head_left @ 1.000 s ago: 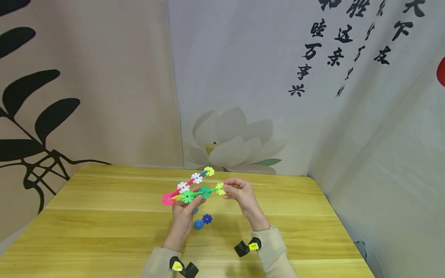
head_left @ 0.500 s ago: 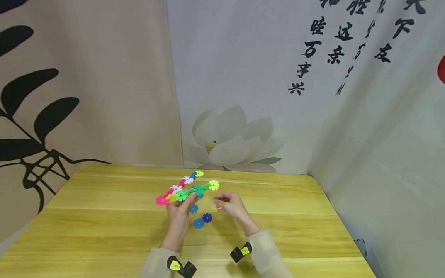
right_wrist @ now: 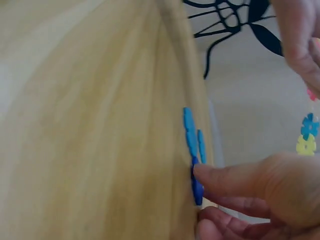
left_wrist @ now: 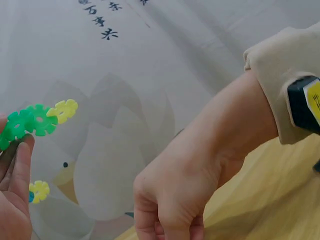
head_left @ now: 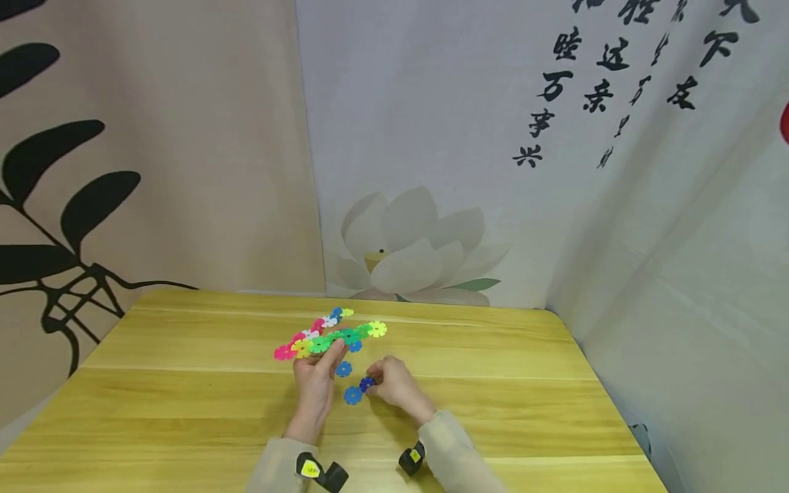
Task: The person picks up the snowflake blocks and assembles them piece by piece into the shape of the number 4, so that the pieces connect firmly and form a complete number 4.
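A V-shaped chain of interlocking plastic snowflake discs (head_left: 319,344), in pink, yellow, green, white and blue, is raised above the table. My left hand (head_left: 317,383) grips its green arm, thumb in front. In the left wrist view, a yellow disc (left_wrist: 64,111) ends that arm. On the table, my right hand (head_left: 397,389) has thumb and fingers at the edge of a loose dark blue snowflake disc (head_left: 366,384). The right wrist view shows the thumb on this disc (right_wrist: 197,191), the fingers curled beside it.
Lighter blue discs lie close by: one (head_left: 353,396) touching the dark blue disc's left side, another (head_left: 344,369) farther back, and a third (head_left: 355,346) below the chain. The wooden table (head_left: 524,383) ends at a printed cloth backdrop (head_left: 419,137).
My right hand has left the yellow end disc of the chain and come down to the dark blue disc. My left hand has shifted slightly left with the chain, which is tilted flatter.
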`<control>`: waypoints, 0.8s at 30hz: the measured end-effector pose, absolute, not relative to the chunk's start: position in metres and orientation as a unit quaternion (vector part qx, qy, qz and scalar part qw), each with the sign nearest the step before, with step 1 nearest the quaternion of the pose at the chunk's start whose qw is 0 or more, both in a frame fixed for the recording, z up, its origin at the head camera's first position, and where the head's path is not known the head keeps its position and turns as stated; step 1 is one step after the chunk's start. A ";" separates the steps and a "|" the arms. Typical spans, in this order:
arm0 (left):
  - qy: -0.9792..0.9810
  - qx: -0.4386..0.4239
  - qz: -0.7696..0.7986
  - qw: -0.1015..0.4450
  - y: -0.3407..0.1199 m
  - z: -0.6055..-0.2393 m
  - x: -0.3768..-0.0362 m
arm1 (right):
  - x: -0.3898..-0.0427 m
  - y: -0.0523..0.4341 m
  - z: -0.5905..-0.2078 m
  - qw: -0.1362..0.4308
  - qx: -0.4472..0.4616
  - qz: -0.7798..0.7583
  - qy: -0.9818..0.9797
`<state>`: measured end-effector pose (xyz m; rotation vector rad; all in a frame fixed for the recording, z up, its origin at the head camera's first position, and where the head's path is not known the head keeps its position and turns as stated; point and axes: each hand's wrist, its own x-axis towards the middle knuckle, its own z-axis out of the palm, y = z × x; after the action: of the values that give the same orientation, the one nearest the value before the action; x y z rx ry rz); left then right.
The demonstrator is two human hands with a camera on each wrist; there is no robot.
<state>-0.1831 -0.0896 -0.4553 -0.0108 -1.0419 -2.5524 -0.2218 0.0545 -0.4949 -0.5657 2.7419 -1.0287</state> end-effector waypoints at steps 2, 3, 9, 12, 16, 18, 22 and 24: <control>-0.369 -0.006 -0.909 0.191 -0.090 -0.454 -0.183 | -0.223 0.053 -0.495 0.071 -0.194 -0.322 0.924; -0.369 -0.005 -0.910 0.191 -0.090 -0.454 -0.183 | -0.224 0.052 -0.495 0.070 -0.194 -0.316 0.926; -0.371 -0.002 -0.910 0.185 -0.090 -0.452 -0.182 | -0.225 0.054 -0.496 0.073 -0.182 -0.339 0.920; -0.374 0.000 -0.909 0.184 -0.089 -0.453 -0.182 | -0.221 0.059 -0.495 0.050 -0.180 -0.391 0.901; -0.370 0.003 -0.911 0.182 -0.088 -0.454 -0.182 | -0.212 0.064 -0.481 -0.010 -0.172 -0.489 0.855; -0.369 0.005 -0.912 0.181 -0.088 -0.453 -0.182 | -0.205 0.064 -0.468 -0.047 -0.163 -0.535 0.827; -0.367 0.003 -0.912 0.182 -0.087 -0.453 -0.182 | -0.186 0.058 -0.437 -0.138 -0.162 -0.592 0.777; -0.367 -0.004 -0.911 0.188 -0.086 -0.453 -0.182 | -0.175 0.054 -0.421 -0.187 -0.180 -0.596 0.760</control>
<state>-0.1822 -0.0861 -0.4534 -0.0117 -1.0333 -2.5628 -0.1746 0.0538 -0.4206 -0.6447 2.7208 -2.1338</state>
